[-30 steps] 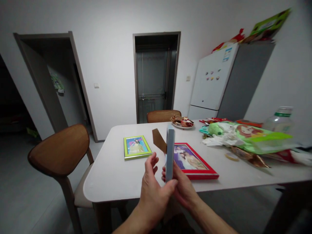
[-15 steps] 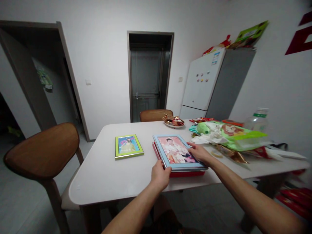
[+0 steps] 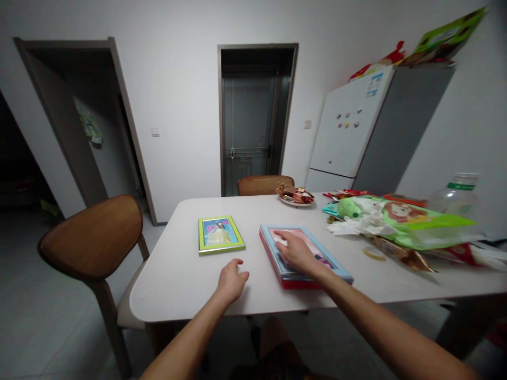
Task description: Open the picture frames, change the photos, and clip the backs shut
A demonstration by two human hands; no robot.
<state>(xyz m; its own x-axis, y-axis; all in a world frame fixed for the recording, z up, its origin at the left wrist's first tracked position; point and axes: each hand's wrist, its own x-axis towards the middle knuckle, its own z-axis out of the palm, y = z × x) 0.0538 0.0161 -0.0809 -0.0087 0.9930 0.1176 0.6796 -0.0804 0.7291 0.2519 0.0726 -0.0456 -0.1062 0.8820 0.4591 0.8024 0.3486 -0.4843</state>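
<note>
A yellow-green picture frame [image 3: 222,235] lies face up on the left part of the white table [image 3: 178,279]. My left hand [image 3: 233,281] is just in front of it, empty, with thumb and fingers apart. To the right sits a stack of frames, a light blue picture frame [image 3: 332,266] on top and a red one [image 3: 273,266] at the bottom. Over the top picture hovers my right hand [image 3: 295,250], holding nothing, its fingers pointing left. Whether it touches the picture I cannot tell. It hides the middle of that picture.
A plate of wrapped snacks [image 3: 297,198] stands at the table's far side. Farther right are a green plastic bag [image 3: 420,224], crumpled tissues [image 3: 364,221], a roll of tape [image 3: 373,253] and a clear bottle [image 3: 455,198]. One wooden chair [image 3: 93,237] stands at the left.
Both hands have let go of the stacked frames. My left hand has moved left toward the yellow-green frame; my right hand has moved left over the top picture. The view has turned slightly left.
</note>
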